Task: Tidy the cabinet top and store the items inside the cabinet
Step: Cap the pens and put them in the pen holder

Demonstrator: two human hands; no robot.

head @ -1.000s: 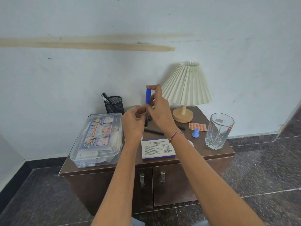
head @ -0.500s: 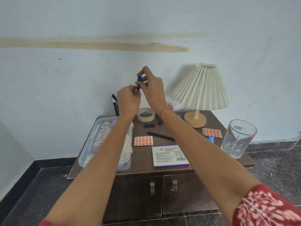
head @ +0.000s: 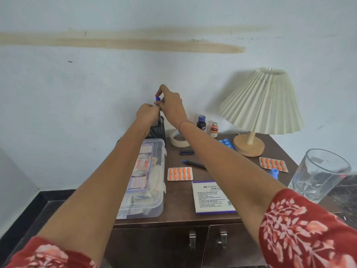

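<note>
Both my hands are raised over the black mesh pen holder (head: 159, 128) at the back left of the dark brown cabinet top (head: 179, 215). My right hand (head: 171, 105) pinches a blue pen (head: 158, 99) by its cap, upright. My left hand (head: 147, 115) is closed around the pen's lower part, just above the holder's rim. On the top lie a clear first aid box (head: 145, 178), a loose black pen (head: 193, 163), a dark pen cap (head: 186, 152), a tape roll (head: 178, 139), orange pill strips (head: 179, 174) (head: 273, 164) and a stamp pad box (head: 212, 197).
A pleated lamp (head: 260, 105) stands at the back right with two small bottles (head: 201, 122) (head: 214, 129) and a blue pill strip (head: 226, 142) beside it. A glass tumbler (head: 318, 175) sits at the right edge. The cabinet doors (head: 164, 246) below are closed, handles (head: 192, 239) together.
Both hands carried the blue pen left and back, from above the cabinet's middle to above the mesh holder. The camera moved closer and tilted.
</note>
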